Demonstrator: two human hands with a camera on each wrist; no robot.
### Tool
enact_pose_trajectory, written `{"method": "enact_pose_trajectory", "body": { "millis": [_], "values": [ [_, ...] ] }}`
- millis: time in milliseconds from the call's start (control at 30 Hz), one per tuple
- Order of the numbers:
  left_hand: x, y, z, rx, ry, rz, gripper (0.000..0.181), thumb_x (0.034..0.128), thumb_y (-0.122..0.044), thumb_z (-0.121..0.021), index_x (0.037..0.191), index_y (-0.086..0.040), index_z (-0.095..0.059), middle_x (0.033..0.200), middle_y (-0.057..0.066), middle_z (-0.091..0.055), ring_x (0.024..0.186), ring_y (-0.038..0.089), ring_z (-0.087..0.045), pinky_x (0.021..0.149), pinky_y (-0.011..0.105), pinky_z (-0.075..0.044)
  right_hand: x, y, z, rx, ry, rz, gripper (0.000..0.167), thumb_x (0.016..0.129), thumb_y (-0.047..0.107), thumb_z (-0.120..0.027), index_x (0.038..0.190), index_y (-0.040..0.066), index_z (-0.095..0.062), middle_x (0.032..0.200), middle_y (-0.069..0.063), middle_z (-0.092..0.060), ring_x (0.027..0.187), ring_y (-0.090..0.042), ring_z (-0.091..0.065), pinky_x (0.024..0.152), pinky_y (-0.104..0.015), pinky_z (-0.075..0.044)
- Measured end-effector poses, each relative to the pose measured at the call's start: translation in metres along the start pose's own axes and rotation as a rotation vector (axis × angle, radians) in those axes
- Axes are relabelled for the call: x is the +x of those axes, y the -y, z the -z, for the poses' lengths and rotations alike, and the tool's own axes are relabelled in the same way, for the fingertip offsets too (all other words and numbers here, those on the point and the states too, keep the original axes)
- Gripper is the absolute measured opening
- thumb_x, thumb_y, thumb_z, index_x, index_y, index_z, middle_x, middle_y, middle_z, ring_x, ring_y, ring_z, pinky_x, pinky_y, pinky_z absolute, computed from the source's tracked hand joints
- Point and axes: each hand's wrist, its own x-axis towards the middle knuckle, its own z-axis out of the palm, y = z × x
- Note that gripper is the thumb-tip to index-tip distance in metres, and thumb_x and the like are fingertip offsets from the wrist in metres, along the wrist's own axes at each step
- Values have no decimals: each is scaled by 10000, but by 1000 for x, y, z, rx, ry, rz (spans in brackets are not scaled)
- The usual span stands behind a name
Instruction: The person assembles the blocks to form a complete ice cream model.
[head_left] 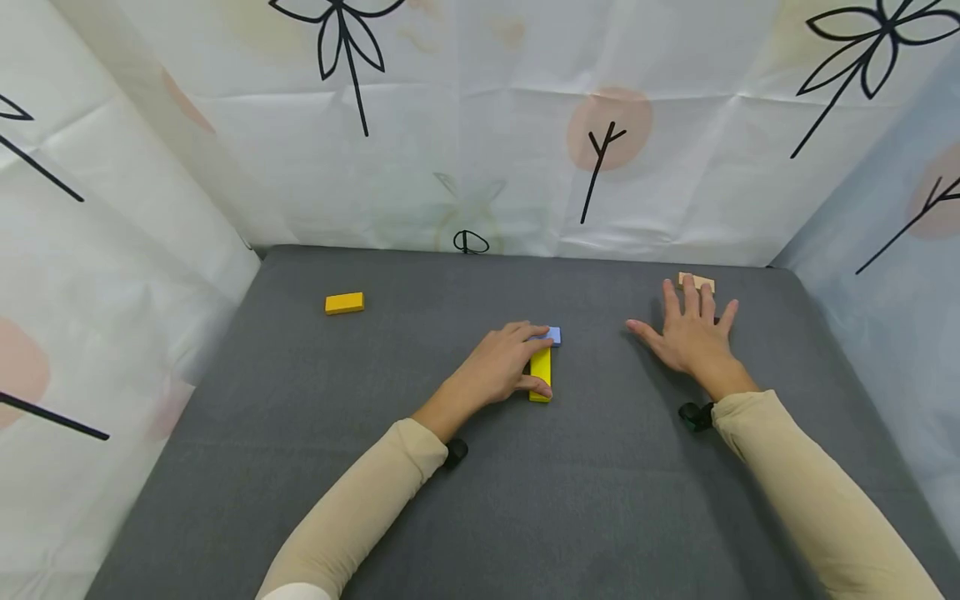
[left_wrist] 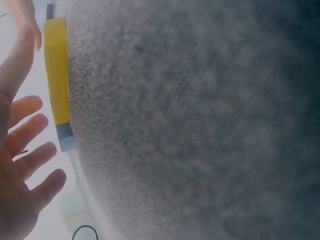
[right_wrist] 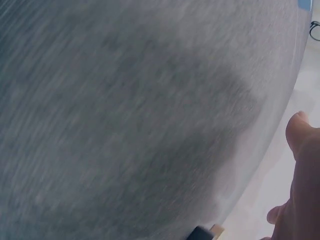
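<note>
Long yellow block point(head_left: 540, 372): lay on the grey tabletop point(head_left: 585, 517), about midway between its left and right edges, long axis pointing from the near side toward the far edge
Blue block point(head_left: 553, 337): sat at the long block's far end, partly covered by fingers
Left hand point(head_left: 491, 367): hung over both, grip apart, thumb by the near end, fingertips over the blue; contact could not be told
Right hand point(head_left: 693, 342): grip apart, fingers spread, toward the far right corner
Wooden block point(head_left: 697, 282): near that corner, long axis roughly along the far edge
Dark block point(right_wrist: 200, 233): just beside the wooden one
Short yellow block point(head_left: 345, 303): near the far left corner, long axis nearly parallel to the far edge
</note>
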Motion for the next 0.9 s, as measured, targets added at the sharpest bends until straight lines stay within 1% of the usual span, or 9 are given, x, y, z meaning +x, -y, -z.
{"method": "enact_pose_trajectory", "body": {
  "millis": [233,367,500,600,700,900],
  "values": [
    [1,0,-1,10,35,-18,857,852,-638,-663,1560,-208,-443,1668,-5,-349,1553,231,-331,1188,497,-412,-3,-19,-2,8,-5,-22,1070,963,800,-291,1636,16,-15,1665,-326,133,1531,-565,106,1115,-811,159],
    [-1,1,-1,-5,44,-7,851,850,-623,-675,1557,-206,-448,1671,-7,-345,1561,222,-314,1190,507,-407,-1,-29,1,15,7,-31,1078,960,809,-262,1634,15,14,1657,-330,167,1523,-577,120,1113,-812,158],
    [-2,1,-1,-30,51,9,843,849,-607,-684,1554,-209,-453,1672,-23,-342,1566,213,-305,1180,522,-414,0,-39,5,21,26,-58,1098,951,823,-247,1629,16,59,1648,-329,201,1518,-576,146,1119,-804,157],
    [-2,-1,0,-55,58,26,837,849,-585,-698,1553,-204,-455,1672,-34,-341,1569,215,-298,1171,541,-418,0,-46,7,23,23,-72,1105,950,824,-242,1625,6,65,1646,-339,189,1516,-584,126,1139,-801,107],
    [-3,-3,1,-75,68,43,832,849,-562,-711,1552,-198,-456,1673,-40,-337,1573,218,-290,1167,555,-418,0,-52,6,28,5,-77,1093,957,812,-255,1626,4,54,1648,-354,151,1513,-596,77,1161,-791,25],
    [-2,-6,1,-77,80,62,828,848,-549,-715,1553,-203,-452,1677,-54,-327,1577,218,-278,1166,554,-421,-2,-63,4,56,-35,-90,1060,978,773,-292,1623,-20,-12,1634,-394,65,1477,-638,-31,1152,-779,-110]
  ]
}}
